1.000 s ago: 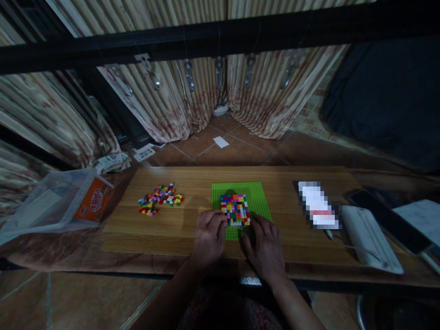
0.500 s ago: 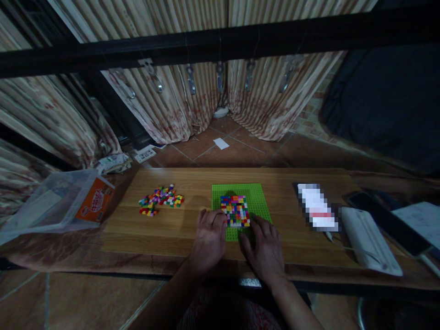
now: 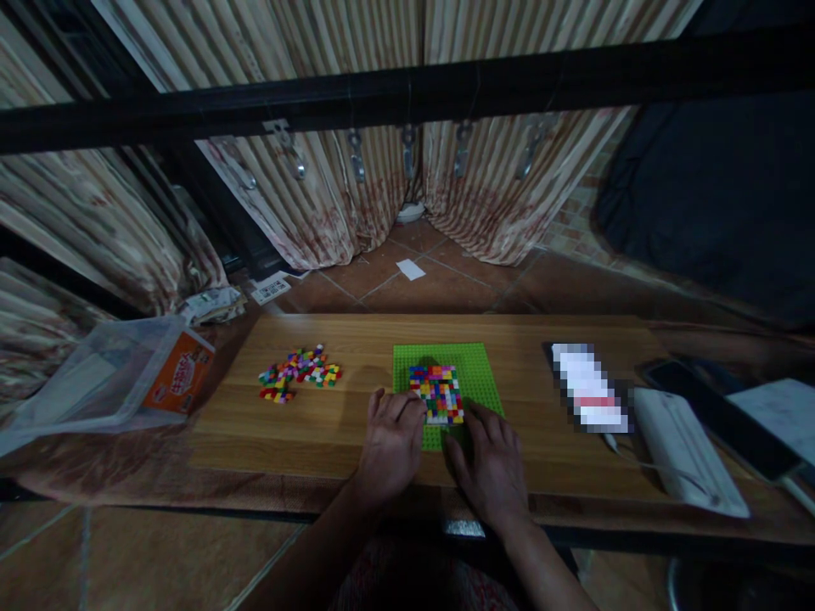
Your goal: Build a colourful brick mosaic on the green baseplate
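Note:
A green studded baseplate (image 3: 474,361) lies on the wooden board, bearing a square patch of multicoloured toy bricks (image 3: 439,392). At the patch's lower left edge is my left hand (image 3: 391,433), its fingers curled together with the tips over the bricks. Whatever those fingertips pinch, if anything, is hidden. My right hand (image 3: 490,458) rests by the patch's lower right corner, thumb apart from the fingers, holding nothing visible. Its fingertips lie on or just above the baseplate. Farther left on the board is a loose pile of small coloured bricks (image 3: 299,372).
The wooden board (image 3: 255,437) spans the table. On its right lie a phone with a blurred screen (image 3: 589,386), a white power bank-like case with a cable (image 3: 688,450) and a dark phone (image 3: 719,416). A clear plastic box (image 3: 102,373) stands at the left.
The left hand's fingertips have shifted slightly right, farther over the edge of the brick patch. The right hand stays about where it was. The whole view has moved a little.

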Tool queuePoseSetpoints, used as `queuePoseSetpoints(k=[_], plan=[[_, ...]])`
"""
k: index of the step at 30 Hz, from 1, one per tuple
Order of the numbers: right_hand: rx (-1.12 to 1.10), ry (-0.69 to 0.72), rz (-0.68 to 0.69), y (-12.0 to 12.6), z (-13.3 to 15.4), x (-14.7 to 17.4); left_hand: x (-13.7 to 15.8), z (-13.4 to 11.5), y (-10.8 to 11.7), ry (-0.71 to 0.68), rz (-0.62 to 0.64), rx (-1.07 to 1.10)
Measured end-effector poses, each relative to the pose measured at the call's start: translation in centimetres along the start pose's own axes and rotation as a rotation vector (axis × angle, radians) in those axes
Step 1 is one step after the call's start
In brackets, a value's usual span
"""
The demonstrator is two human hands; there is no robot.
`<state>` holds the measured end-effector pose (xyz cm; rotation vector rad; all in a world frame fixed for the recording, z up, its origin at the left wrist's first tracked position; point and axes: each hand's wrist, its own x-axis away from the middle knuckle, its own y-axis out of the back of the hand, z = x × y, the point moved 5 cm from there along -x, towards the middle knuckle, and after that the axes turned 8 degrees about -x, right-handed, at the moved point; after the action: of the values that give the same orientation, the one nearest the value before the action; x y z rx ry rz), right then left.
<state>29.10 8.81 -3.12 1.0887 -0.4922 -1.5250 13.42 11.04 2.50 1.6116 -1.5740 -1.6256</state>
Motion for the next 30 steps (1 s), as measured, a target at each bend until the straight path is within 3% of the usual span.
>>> queuePoseSetpoints(k=[30], plan=[[-0.001, 0.033, -0.029, -0.2, -0.3, 0.2, 0.7, 1.1, -0.3, 0.055, -0.104, 0.113]])
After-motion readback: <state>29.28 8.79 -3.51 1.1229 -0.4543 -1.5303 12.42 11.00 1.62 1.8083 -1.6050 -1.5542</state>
